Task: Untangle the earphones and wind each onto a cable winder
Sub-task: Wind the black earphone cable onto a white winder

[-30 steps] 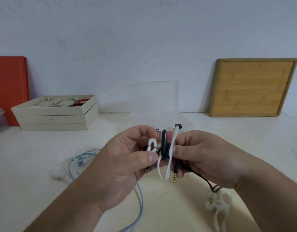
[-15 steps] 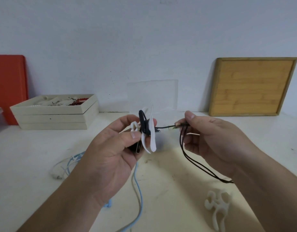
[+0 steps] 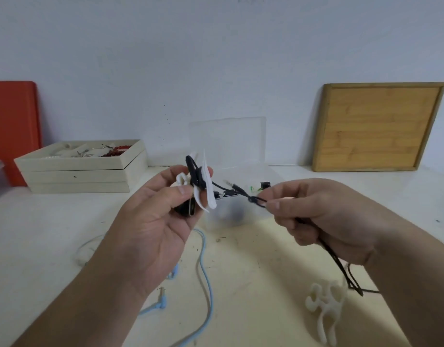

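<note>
My left hand [image 3: 160,221] grips a white cable winder [image 3: 205,189] with black earphone cable [image 3: 194,175] wound on it, held up above the table. My right hand [image 3: 323,211] pinches a loop of the same black cable [image 3: 257,200] to the right, the jack end poking out past my fingers; the rest of the cable trails down under my wrist. A second white winder [image 3: 326,306] lies on the table at the lower right. Light blue earphones [image 3: 205,276] lie loose on the table below my left hand, their plug [image 3: 162,301] at the lower left.
A clear plastic box [image 3: 241,146] with its lid up stands behind my hands. Stacked cream trays [image 3: 78,176] sit at the back left beside a red board [image 3: 13,131]. A wooden board [image 3: 376,126] leans on the wall at the back right.
My hands have drawn apart: the left rose with the winder, the right pulled a stretch of black cable out to the right and now pinches a small loop.
</note>
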Motion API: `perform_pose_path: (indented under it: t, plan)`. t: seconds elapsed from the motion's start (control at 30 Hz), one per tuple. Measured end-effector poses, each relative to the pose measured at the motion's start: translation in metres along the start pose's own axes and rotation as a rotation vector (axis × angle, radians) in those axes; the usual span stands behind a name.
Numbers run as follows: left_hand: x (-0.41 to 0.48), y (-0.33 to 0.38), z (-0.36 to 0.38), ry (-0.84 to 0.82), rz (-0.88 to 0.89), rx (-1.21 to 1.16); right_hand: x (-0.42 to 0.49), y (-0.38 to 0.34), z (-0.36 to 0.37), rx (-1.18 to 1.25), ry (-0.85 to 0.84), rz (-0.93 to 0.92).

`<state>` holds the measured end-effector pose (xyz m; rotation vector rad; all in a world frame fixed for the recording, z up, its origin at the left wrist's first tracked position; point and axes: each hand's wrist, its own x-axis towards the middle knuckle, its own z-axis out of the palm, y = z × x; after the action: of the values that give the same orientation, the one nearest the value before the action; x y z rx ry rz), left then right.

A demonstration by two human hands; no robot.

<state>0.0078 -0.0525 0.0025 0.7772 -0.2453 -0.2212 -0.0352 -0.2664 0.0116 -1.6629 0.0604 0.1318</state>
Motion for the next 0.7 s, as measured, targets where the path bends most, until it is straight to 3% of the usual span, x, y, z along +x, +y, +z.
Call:
perform_pose_path:
  t: [0.37, 0.5, 0.7]
  plan:
    - [0.0, 0.002, -0.001, 0.011, 0.009, 0.026, 0.004, 0.007, 0.002, -0.094, 0.122, -0.196]
    - [-0.004, -0.005, 0.003, -0.041, -0.033, 0.092, 0.003, 0.01, 0.015, -0.173, 0.054, -0.157]
    - [-0.004, -0.007, 0.002, -0.082, -0.087, 0.106, 0.009, 0.015, 0.023, -0.116, 0.214, -0.064]
